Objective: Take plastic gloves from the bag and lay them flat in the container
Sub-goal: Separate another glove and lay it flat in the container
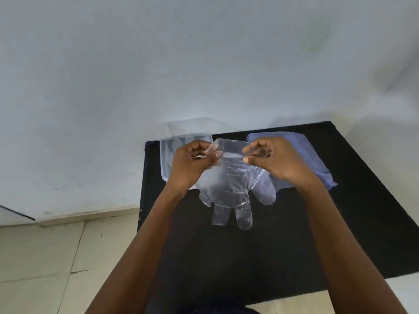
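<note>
Two bare arms reach out over a black surface (294, 234) that looks soft and flat. Up ahead, the left hand (192, 162) and the right hand (272, 159) hold one clear plastic glove (229, 184) up between them.

On the left hand, the fingers (216, 155) are pinched tight on the left corner of the glove's open end. On the right hand, the thumb and fingers are pinched tight on the right corner. The open end is pulled flat and straight from one hand to the other.

That glove is thin, shiny and see-through, with small wrinkles. It hangs down below the hands, and its finger parts point toward the person, over the black surface.

Behind the left hand sits a clear plastic container (164, 159) with round corners, at the far left edge of the surface. I can see see-through plastic lying inside it. Behind the right hand lies a blue bag (315, 155), soft and crumpled. Pale tiles cover the floor (40, 257) on the left, under a plain white wall (136, 64).
</note>
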